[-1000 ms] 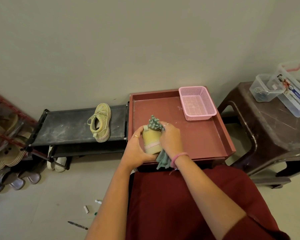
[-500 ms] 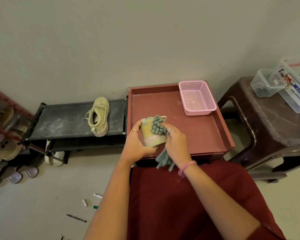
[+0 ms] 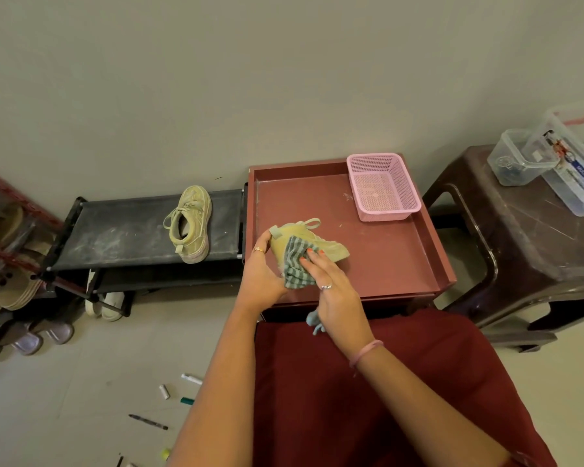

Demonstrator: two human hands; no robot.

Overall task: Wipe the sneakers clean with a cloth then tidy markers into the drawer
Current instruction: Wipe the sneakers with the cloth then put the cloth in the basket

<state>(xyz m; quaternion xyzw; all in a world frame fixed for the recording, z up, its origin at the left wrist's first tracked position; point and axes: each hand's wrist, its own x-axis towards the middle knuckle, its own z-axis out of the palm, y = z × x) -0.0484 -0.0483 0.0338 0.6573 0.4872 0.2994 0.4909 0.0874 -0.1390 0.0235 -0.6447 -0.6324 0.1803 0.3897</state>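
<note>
My left hand grips the heel of a pale yellow-green sneaker held over the red tray-top cabinet. My right hand presses a grey-green striped cloth flat against the sneaker's side. A tail of the cloth hangs below my right palm. The second sneaker rests on the black shoe rack to the left. Several markers and pens lie scattered on the floor at lower left.
A pink mesh basket sits in the tray's far right corner. A dark brown plastic stool at right carries clear plastic boxes. Sandals and slippers crowd a rack at far left. Red fabric covers my lap.
The sneaker has turned from heel-up to lying sideways with its toe pointing right. My right hand has spread the bunched cloth flat and slid it onto the sneaker's side.
</note>
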